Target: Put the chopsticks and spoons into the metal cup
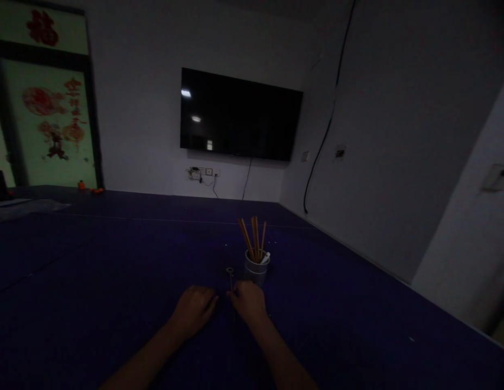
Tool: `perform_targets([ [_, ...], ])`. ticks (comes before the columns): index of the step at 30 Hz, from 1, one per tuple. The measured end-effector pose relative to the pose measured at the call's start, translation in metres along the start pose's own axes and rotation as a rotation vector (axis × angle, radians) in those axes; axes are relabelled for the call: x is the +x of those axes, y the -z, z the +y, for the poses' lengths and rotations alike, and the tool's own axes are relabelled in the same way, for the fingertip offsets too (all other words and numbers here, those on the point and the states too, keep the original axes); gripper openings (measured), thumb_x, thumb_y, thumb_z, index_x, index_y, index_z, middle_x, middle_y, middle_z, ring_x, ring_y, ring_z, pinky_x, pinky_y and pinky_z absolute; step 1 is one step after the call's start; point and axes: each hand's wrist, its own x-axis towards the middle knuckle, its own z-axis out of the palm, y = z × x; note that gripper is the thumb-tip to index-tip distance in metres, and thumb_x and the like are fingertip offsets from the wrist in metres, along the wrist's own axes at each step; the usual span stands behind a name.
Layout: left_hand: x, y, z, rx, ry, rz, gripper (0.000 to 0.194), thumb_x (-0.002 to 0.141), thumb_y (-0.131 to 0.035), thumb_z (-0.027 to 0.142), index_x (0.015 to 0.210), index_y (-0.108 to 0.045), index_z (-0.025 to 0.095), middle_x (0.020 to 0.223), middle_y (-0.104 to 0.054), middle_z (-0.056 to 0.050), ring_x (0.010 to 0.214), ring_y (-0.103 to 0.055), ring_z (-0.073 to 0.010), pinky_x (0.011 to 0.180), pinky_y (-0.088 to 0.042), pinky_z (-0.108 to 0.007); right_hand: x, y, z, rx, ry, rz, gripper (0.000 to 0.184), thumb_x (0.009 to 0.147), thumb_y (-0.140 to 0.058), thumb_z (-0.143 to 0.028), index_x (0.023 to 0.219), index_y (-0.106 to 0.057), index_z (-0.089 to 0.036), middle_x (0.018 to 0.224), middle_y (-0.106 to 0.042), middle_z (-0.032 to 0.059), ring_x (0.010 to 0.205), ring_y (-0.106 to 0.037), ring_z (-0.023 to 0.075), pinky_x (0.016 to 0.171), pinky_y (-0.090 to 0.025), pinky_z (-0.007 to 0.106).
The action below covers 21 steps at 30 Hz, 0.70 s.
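Note:
My right hand (249, 301) is closed, its thumb and fingers around a thin metal utensil with a long handle and a small rounded, ring-like head (230, 270). The head points away from me; the lower end fades into the dark below the hand. Just behind that hand stands a grey cup (255, 272), upright, with several wooden chopsticks (255, 238) and a white spoon-like handle (265, 258) leaning in it. My left hand (194, 306) rests on the table left of the utensil, fingers curled in, nothing visible in them.
A dark purple-blue tabletop (126, 260) spreads to the walls. Clear plastic sheeting (28, 210) and small orange objects (82, 184) lie far left. A black television (239, 116) hangs on the far wall above sockets. One black cable (329, 124) dangles down the right wall.

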Motion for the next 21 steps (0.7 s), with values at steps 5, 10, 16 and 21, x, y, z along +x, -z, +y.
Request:
perform_targets([
  [5, 0.0, -0.002, 0.0, 0.027, -0.008, 0.004, 0.035, 0.092, -0.03, 0.027, 0.077, -0.06, 0.018, 0.075, -0.066, -0.005, 0.073, -0.062, -0.0171, 0.071, -0.044, -0.029, 0.001, 0.0, -0.004, -0.011, -0.083, -0.102, 0.02, 0.083, -0.057, -0.033, 0.083, -0.07, -0.018, 0.087, -0.07, 0.0098, 0.084, -0.066, 0.021, 0.066, -0.042, 0.025],
  [10, 0.0, -0.002, 0.0, 0.023, -0.001, 0.001, 0.034, 0.091, -0.031, 0.027, 0.078, -0.061, 0.018, 0.078, -0.067, -0.006, 0.075, -0.062, -0.0181, 0.072, -0.044, -0.03, 0.0, 0.002, -0.009, -0.064, -0.124, -0.087, 0.019, 0.082, -0.051, -0.02, 0.085, -0.069, -0.015, 0.09, -0.069, 0.012, 0.084, -0.066, 0.0223, 0.063, -0.042, 0.025],
  [16, 0.0, -0.002, -0.002, -0.015, 0.021, -0.029, 0.031, 0.091, -0.032, 0.027, 0.096, -0.061, 0.019, 0.088, -0.069, -0.007, 0.08, -0.064, -0.0191, 0.075, -0.047, -0.032, 0.002, 0.005, -0.008, -0.026, -0.123, -0.045, 0.02, 0.082, -0.048, -0.02, 0.08, -0.068, -0.017, 0.082, -0.07, 0.0089, 0.078, -0.066, 0.021, 0.058, -0.039, 0.024],
  [21, 0.0, -0.008, -0.008, -0.042, 0.05, 0.033, 0.049, 0.087, -0.035, 0.019, 0.136, -0.035, 0.025, 0.106, -0.067, -0.006, 0.094, -0.064, -0.0194, 0.083, -0.048, -0.034, 0.0, 0.011, -0.016, 0.091, 0.094, 0.028, 0.021, 0.087, -0.045, -0.022, 0.08, -0.065, -0.021, 0.082, -0.07, 0.0029, 0.076, -0.066, 0.0146, 0.06, -0.039, 0.021],
])
